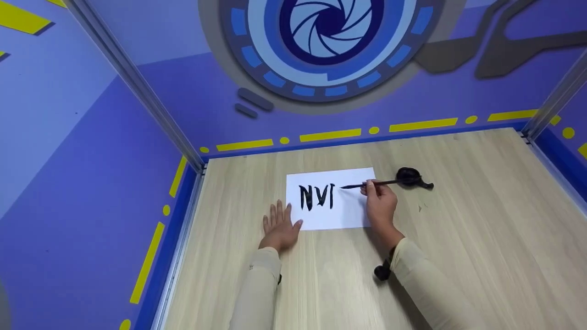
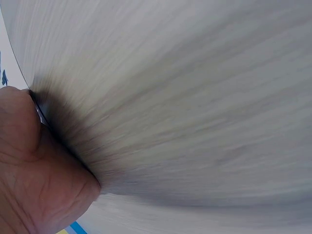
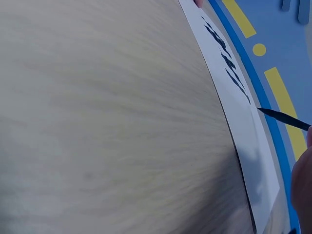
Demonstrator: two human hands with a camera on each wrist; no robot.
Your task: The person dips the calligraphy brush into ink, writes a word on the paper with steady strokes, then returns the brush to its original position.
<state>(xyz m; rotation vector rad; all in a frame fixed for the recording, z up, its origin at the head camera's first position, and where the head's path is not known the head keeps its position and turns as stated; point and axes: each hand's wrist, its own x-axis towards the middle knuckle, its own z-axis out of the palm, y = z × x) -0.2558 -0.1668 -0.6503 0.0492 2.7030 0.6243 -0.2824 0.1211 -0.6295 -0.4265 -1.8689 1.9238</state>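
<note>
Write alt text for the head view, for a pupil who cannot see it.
A right hand holds a brush, its tip just right of the black letters NVI on white paper. The left hand rests at the paper's left edge; a black object sits right of the paper on the table.

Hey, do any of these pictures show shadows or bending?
Left wrist: dark shadow beside the left hand, table grain fanning out in soft streaks; right wrist: shadow across the lower paper, edges bowed; head: letters legible.
</note>
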